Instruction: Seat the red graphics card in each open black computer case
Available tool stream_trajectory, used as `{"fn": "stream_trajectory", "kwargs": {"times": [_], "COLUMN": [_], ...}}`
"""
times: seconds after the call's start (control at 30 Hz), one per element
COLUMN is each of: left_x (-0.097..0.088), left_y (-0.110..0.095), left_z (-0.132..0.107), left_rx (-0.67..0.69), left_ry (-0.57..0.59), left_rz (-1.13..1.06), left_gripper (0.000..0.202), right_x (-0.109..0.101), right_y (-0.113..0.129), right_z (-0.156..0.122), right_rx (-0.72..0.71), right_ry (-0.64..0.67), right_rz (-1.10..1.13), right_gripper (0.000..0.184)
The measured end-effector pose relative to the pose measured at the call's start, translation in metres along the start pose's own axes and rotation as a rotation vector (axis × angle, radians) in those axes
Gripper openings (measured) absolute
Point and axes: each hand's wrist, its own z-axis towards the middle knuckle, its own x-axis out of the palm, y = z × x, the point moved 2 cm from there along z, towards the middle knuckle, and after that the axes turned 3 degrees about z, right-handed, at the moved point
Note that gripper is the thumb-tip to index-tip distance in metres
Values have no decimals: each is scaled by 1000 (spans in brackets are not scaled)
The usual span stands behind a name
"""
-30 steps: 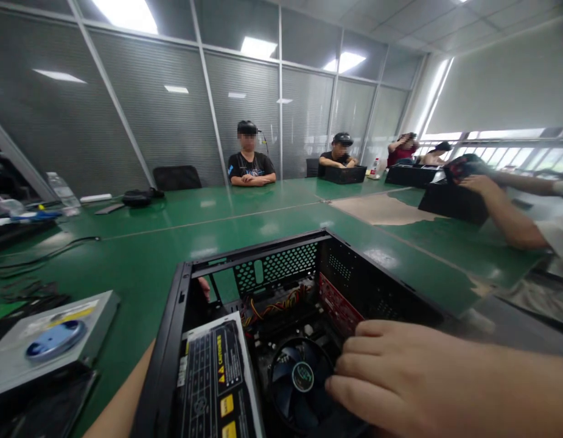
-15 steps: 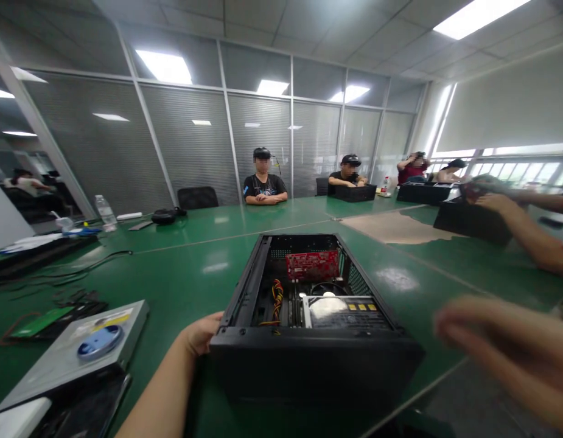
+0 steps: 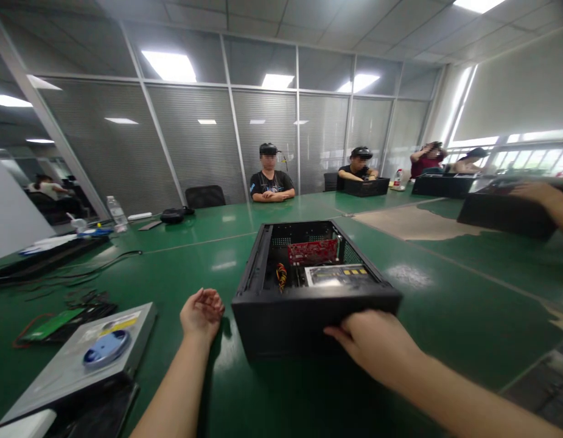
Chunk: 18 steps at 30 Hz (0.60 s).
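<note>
An open black computer case lies on its side on the green table, its inside facing up. Within it show a red circuit board, a white-edged drive with yellow squares, and a bundle of coloured wires. My right hand is closed against the front panel of the case, knuckles near the upper edge; its fingertips are hidden. Left of the case, and apart from it, my left hand rests with the palm turned inward, fingers loosely curled and nothing in them.
At left lie a silver optical drive with a blue tape ring on it, a green circuit board and black cables. A brown sheet is on the far right. Co-workers sit around the table, some at other black cases.
My right hand has come in from the right onto the case's front. The case sits farther away, and my left hand has come off its side.
</note>
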Motion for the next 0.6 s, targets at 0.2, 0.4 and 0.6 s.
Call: {"fn": "stream_trajectory", "kwargs": {"times": [0.2,0.4,0.6], "left_x": [13,12,18], "left_y": [15,17,19], "left_z": [-1,-3,-5], "left_rx": [-7,18,85], "left_ry": [217,282,271], "left_rz": [245,357,444], "left_gripper": [22,26,22], "right_x": [11,58,56], "right_y": [31,55,19], "right_z": [169,234,170], "right_rx": [-148,-332,-536], "right_ry": [76,143,182], "right_rz": [239,292,319], "right_gripper": [36,70,66]}}
